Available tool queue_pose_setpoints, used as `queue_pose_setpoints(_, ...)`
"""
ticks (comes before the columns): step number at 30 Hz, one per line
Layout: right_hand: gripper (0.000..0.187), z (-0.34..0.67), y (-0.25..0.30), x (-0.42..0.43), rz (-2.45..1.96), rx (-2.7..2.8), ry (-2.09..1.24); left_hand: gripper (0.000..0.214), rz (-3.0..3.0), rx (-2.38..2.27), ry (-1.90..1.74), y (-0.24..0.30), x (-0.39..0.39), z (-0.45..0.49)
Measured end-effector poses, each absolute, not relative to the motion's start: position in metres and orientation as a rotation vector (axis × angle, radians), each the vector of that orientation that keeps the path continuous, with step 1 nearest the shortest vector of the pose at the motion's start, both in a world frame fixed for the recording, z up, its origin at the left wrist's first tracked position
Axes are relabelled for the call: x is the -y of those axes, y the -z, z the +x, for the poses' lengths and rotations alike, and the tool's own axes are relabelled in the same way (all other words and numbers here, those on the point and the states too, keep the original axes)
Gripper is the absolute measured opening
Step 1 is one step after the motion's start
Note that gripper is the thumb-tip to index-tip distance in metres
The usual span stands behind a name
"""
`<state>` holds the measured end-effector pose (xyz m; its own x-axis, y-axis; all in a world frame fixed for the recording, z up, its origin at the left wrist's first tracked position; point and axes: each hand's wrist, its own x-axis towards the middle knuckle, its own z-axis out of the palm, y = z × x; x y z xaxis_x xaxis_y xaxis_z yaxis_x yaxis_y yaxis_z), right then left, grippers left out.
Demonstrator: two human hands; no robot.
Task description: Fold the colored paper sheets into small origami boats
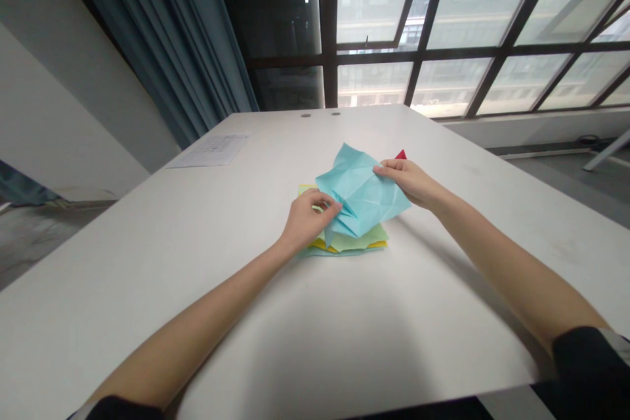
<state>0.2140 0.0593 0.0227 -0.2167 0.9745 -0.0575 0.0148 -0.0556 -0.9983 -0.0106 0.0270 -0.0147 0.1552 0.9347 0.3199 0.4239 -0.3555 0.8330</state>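
Note:
A creased light-blue sheet of paper [367, 187] is held up between my two hands, tilted above a pile. My left hand [312, 213] pinches its lower left part, where the paper is gathered into small folds. My right hand [406, 177] grips the upper right edge between thumb and fingers. Beneath lies a stack of coloured paper [364, 241], with green, yellow and pale blue layers showing. The upper part of this stack is hidden by the sheet and my left hand. Just behind my right hand shows the tip of a red piece [401, 154], mostly covered.
The white table [236, 328] reaches far forward, with two round grey spots [306, 115] near its far edge. A printed sheet [211, 149] lies at the far left. Beyond stand a blue curtain [167, 33] and dark-framed windows [374, 0].

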Motion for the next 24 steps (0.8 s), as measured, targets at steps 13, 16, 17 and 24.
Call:
queue_pose_setpoints(13,0.018,0.229,-0.015,-0.066,-1.214,1.248,-1.478,0.006,0.743,-0.976,-1.340,-0.018,-0.042,-0.035)
queue_pose_setpoints(16,0.014,0.229,-0.015,-0.065,-1.265,1.249,-1.536,0.004,0.709,-0.990,-1.378,-0.021,-0.052,-0.047)
queue_pose_setpoints(17,0.013,0.228,-0.014,-0.064,-1.283,1.262,-1.552,0.005,0.711,-1.017,-1.376,-0.021,-0.055,-0.051)
queue_pose_setpoints(24,0.042,0.218,0.000,-0.057,-1.369,1.410,-1.480,0.010,1.477,-1.619,-1.439,-0.003,-0.069,-0.063)
